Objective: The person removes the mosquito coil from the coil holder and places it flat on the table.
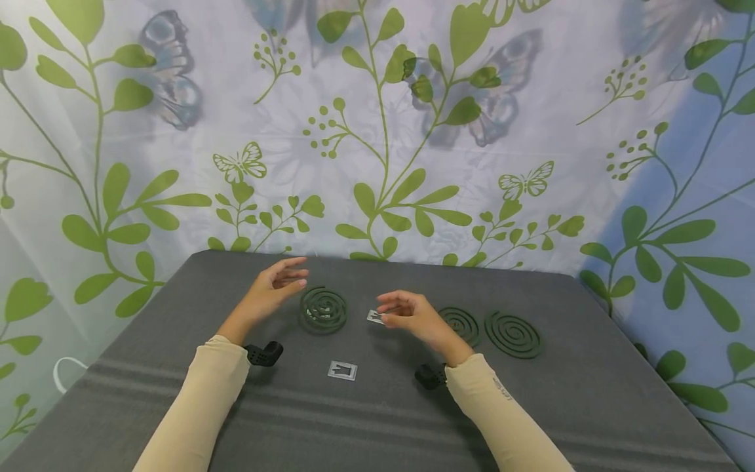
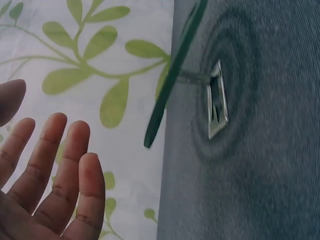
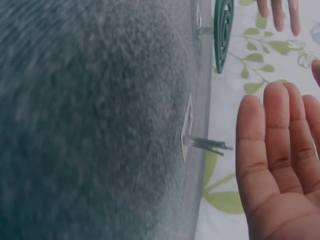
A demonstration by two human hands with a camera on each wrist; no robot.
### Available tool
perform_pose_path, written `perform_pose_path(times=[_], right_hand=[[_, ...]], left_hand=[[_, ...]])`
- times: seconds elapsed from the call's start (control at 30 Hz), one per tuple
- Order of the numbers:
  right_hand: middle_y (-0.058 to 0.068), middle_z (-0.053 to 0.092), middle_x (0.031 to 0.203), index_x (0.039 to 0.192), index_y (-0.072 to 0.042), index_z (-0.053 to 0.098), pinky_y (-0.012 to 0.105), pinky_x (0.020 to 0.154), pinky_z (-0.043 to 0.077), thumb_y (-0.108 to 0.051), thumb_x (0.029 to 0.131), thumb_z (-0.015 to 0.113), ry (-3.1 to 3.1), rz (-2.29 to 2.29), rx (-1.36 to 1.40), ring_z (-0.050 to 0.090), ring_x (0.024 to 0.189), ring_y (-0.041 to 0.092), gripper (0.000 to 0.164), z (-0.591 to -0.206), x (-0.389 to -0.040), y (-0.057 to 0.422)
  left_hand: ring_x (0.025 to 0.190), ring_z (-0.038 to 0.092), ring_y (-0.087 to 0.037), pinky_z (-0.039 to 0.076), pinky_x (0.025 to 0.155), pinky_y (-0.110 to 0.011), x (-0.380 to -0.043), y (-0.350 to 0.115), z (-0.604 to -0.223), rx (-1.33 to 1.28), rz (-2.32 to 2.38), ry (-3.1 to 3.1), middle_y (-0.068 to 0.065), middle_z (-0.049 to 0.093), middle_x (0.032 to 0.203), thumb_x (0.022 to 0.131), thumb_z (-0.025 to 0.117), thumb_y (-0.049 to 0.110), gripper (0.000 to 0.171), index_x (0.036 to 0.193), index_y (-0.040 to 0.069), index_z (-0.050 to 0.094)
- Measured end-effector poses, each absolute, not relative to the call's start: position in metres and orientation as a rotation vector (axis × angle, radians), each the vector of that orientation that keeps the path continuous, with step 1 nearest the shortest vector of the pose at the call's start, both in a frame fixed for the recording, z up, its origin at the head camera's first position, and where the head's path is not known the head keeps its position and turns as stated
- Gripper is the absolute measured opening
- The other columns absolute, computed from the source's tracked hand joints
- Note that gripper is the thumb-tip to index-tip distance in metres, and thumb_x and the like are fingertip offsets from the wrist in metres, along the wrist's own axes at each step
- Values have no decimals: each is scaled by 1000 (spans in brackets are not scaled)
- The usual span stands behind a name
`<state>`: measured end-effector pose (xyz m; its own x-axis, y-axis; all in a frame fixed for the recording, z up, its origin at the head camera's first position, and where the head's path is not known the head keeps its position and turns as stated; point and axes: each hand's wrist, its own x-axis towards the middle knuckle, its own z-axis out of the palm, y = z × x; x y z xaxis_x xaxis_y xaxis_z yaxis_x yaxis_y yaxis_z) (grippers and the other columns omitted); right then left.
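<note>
A green mosquito coil (image 1: 312, 313) is held up off the table by a small metal coil stand (image 2: 224, 105), its upright prong meeting the coil from below. Just left of this coil, my left hand (image 1: 277, 285) hovers with fingers extended and nothing in it. My right hand (image 1: 413, 313), also holding nothing, is over the table with its fingers loosely bent. Close by its fingertips lies a second metal stand (image 1: 374, 317), partly covered by the hand in the head view. Nearer to me is another flat metal stand (image 1: 343, 371) with a cut-out centre.
Two more green coils lie on the right side of the grey table (image 1: 377, 436): one (image 1: 460, 324) partly behind my right wrist, the other (image 1: 513, 334) beside it. A leaf-printed curtain (image 1: 283, 164) hangs behind the table. Black wrist cameras (image 1: 265, 354) are strapped on both wrists.
</note>
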<state>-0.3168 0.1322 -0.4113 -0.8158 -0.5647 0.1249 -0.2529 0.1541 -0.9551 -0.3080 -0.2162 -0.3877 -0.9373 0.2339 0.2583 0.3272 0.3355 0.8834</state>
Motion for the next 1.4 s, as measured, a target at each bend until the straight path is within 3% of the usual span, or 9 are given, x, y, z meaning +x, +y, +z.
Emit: perform_pose_path(times=[0.17,0.4,0.53,0.77,1.07,1.4], right_hand=[[37,64,132,144,14,57,55,98,59,-3,107,67,2194,-1720,-808,66,117,52,42,-412,-316,124],[35,67,126,142,18,57,51,95,61,-1,107,65,2217,-1712,-828,65,114,56,40,-417,-319,111],[34,68,126,141,17,58,50,93,62,-2,107,66,2247,-1646,-832,67,111,53,39,-419,-318,108],[30,68,129,147,12,56,44,93,62,-6,107,68,2253,-1555,-775,70,113,44,45,-418,-318,100],[22,71,124,156,8,48,38,91,62,-4,106,69,2225,-1486,-624,74,109,29,56,-419,-323,85],[22,72,127,164,1,40,37,88,62,0,102,74,2164,-1533,-502,75,104,25,70,-423,-332,68]], left_hand=[[140,54,-50,48,112,-61,-306,-222,-388,-459,-1649,-2611,-34,52,155,112,63,13,60,165,-1,39],[134,57,-54,56,99,-58,-304,-228,-393,-422,-1581,-2808,-40,46,155,112,62,14,66,166,-6,30],[131,61,-52,59,92,-52,-306,-231,-397,-401,-1553,-2912,-42,46,154,111,63,15,71,167,-7,25],[125,66,-48,59,92,-49,-311,-230,-402,-403,-1583,-3018,-39,56,147,111,65,16,80,169,-8,16],[123,67,-47,57,97,-54,-308,-228,-407,-408,-1600,-3023,-37,60,143,108,69,15,83,169,-7,17],[107,68,-30,53,82,-38,-307,-225,-412,-420,-1604,-2993,-35,66,135,104,74,10,83,166,-11,24]])
